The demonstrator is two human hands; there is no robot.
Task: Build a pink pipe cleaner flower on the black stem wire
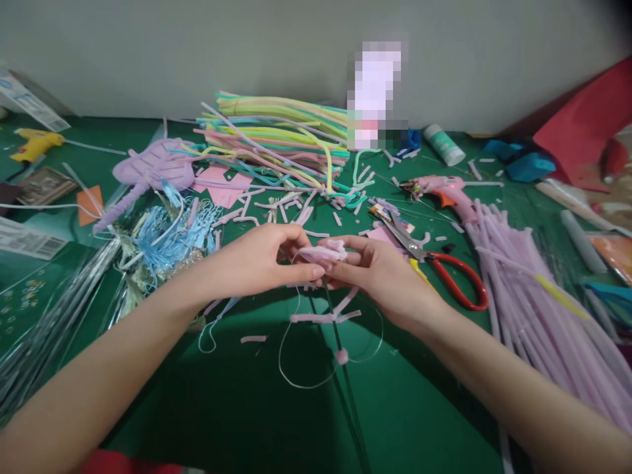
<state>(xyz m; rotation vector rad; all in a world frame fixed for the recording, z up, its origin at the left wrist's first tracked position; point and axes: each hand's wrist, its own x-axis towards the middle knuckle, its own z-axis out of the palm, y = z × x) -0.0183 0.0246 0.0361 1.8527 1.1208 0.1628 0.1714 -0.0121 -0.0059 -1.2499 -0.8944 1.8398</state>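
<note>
One pink fuzzy piece (320,254) I see at centre, pinched by left hand (270,258) and right hand (376,264); left-edge barcode label (30,238) I cannot read.

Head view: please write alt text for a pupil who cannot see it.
A left hand and right hand hold a pale fuzzy piece above a green table, with a dark stem below it. Around them lie pipe cleaners, blue tassels, scissors and a pink glue gun.
</note>
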